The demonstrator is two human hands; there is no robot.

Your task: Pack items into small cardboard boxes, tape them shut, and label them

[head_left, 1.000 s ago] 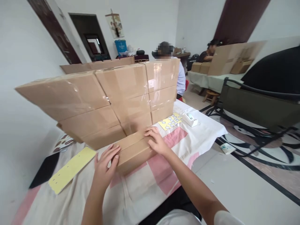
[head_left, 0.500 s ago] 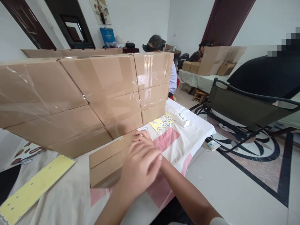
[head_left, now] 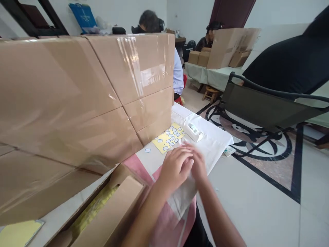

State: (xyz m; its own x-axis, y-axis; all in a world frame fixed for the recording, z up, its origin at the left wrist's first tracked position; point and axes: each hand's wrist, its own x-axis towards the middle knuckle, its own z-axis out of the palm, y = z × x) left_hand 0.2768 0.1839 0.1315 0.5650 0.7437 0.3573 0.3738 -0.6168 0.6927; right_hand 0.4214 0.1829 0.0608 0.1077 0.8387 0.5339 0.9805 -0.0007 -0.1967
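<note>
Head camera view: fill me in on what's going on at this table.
A person's left hand and right hand are together above the cloth-covered table, holding nothing clearly visible. Just beyond them lie a yellow sticker sheet and a white tape dispenser. An open cardboard box sits at the near left, before a wall of taped cartons. Two other people sit further back.

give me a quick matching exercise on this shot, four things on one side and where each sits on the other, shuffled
Things:
1. yellow sticker sheet
2. white tape dispenser
3. open carton
4. folding chair

Places:
A. on the floor, right of the table
B. near edge of the table, left of the hands
C. on the white cloth, right of the sticker sheet
D. at the foot of the stacked boxes

Pairs: 1-D, 2-C, 3-B, 4-A
</note>
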